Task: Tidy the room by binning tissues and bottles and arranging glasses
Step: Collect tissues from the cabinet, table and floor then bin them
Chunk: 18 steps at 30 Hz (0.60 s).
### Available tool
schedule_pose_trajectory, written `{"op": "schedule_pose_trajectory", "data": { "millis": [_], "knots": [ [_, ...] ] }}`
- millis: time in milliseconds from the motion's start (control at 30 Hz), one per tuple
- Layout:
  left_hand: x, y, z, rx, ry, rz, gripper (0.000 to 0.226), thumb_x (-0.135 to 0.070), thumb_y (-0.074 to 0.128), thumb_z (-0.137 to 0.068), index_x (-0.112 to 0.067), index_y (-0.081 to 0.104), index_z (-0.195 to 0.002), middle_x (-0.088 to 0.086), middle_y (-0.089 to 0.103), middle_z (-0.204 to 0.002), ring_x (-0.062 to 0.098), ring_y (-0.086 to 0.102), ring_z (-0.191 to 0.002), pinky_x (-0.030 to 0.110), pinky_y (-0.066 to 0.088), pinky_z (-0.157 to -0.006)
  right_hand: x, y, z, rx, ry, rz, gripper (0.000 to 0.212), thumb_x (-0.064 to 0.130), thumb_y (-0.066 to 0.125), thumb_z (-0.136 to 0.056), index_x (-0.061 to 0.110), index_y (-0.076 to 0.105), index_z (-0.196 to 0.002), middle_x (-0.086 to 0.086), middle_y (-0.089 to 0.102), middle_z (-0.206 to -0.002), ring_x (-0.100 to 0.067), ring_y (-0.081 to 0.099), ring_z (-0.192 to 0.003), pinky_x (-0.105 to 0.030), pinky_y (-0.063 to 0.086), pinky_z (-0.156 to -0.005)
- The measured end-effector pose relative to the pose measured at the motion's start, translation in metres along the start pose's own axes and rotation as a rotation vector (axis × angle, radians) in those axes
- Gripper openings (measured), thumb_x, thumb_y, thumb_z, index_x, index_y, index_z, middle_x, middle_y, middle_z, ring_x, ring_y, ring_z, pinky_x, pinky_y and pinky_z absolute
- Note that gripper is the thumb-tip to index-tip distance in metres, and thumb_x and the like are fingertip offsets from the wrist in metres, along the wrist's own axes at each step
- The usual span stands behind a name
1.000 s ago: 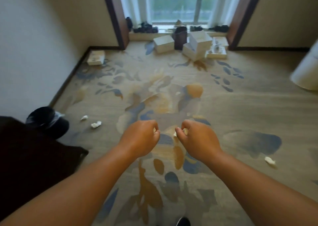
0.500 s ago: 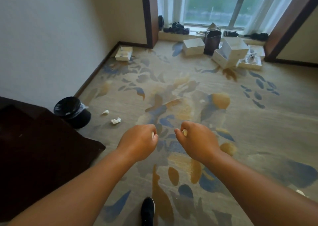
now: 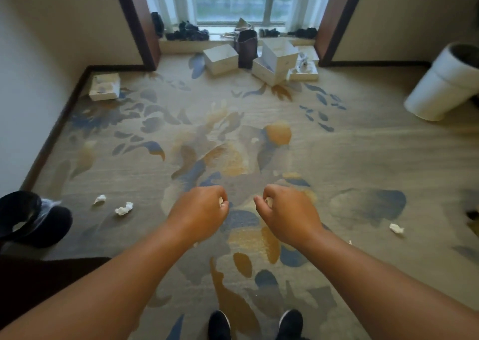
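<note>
Both my hands are held out in front of me above the patterned carpet. My left hand (image 3: 201, 210) is curled round a small crumpled white tissue that peeks out by the thumb. My right hand (image 3: 287, 214) grips another white tissue the same way. A black bin (image 3: 28, 218) with a clear liner stands at the left edge by the wall. Two crumpled tissues lie on the carpet near it, one (image 3: 99, 199) closer to the wall and one (image 3: 124, 208) beside it. Another tissue (image 3: 396, 227) lies at the right, and a small one (image 3: 255, 140) further ahead.
Dark furniture (image 3: 39, 282) fills the lower left corner. A white cylindrical bin (image 3: 445, 83) leans at the far right. White boxes (image 3: 278, 57) and a dark bag (image 3: 246, 47) sit under the window; another box (image 3: 105, 87) lies by the left wall. My shoes (image 3: 219, 325) show at the bottom.
The view swung left and then back to the right. Both hands stayed clenched on their tissues. The black bin slid to the left edge and the white bin came into view.
</note>
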<state>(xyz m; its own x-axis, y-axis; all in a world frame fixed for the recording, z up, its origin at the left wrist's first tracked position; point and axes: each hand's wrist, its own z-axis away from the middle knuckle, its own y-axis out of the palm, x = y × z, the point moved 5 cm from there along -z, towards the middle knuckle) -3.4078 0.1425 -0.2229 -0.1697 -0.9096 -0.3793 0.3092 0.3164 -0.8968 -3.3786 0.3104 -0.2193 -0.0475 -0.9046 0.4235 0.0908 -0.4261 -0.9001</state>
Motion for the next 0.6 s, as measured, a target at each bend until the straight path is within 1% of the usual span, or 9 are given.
{"op": "schedule_pose_trajectory", "data": {
  "millis": [100,167,267,433,600],
  "knots": [
    [-0.021,0.008,-0.019,0.029,0.052,-0.006,0.020,-0.034,0.046,-0.092,-0.026,0.065,-0.095,-0.002,0.068,-0.087,0.018,0.061,-0.076,0.031,0.051,-0.066,-0.022,-0.009,-0.003,-0.023,0.061,-0.011,0.032,0.043,0.047,-0.093,0.017,0.057,-0.078,0.001,0.057,-0.067,-0.019,0.054,-0.062,-0.036,0.044,-0.056],
    [-0.037,0.012,-0.032,0.037,0.082,-0.017,0.020,-0.034,0.046,-0.092,-0.027,0.065,-0.096,-0.003,0.068,-0.087,0.017,0.060,-0.073,0.030,0.050,-0.063,-0.037,-0.017,-0.006,-0.039,0.080,-0.010,0.033,0.043,0.047,-0.093,0.016,0.057,-0.078,0.001,0.057,-0.066,-0.020,0.054,-0.061,-0.036,0.043,-0.055],
    [-0.060,0.015,-0.052,0.028,0.109,-0.029,0.019,-0.032,0.046,-0.092,-0.027,0.065,-0.096,-0.004,0.066,-0.086,0.014,0.058,-0.070,0.028,0.045,-0.058,-0.061,-0.029,-0.016,-0.049,0.096,-0.012,0.033,0.042,0.047,-0.094,0.015,0.057,-0.077,-0.001,0.057,-0.066,-0.021,0.053,-0.060,-0.035,0.036,-0.051],
    [-0.099,0.026,-0.087,0.071,0.110,-0.069,0.019,-0.031,0.045,-0.092,-0.030,0.064,-0.096,-0.007,0.062,-0.079,0.013,0.057,-0.067,0.029,0.049,-0.058,-0.106,-0.050,-0.035,-0.049,0.126,-0.035,0.032,0.040,0.047,-0.094,0.016,0.055,-0.077,0.004,0.049,-0.059,-0.017,0.048,-0.056,-0.032,0.029,-0.047],
    [-0.147,0.039,-0.126,0.127,0.122,-0.082,0.020,-0.028,0.045,-0.092,-0.026,0.064,-0.097,-0.005,0.065,-0.080,0.014,0.060,-0.068,0.030,0.051,-0.059,-0.160,-0.073,-0.058,-0.048,0.153,-0.041,0.030,0.041,0.046,-0.094,0.016,0.057,-0.082,0.006,0.047,-0.057,-0.015,0.046,-0.055,-0.031,0.026,-0.046]
  ]
}}
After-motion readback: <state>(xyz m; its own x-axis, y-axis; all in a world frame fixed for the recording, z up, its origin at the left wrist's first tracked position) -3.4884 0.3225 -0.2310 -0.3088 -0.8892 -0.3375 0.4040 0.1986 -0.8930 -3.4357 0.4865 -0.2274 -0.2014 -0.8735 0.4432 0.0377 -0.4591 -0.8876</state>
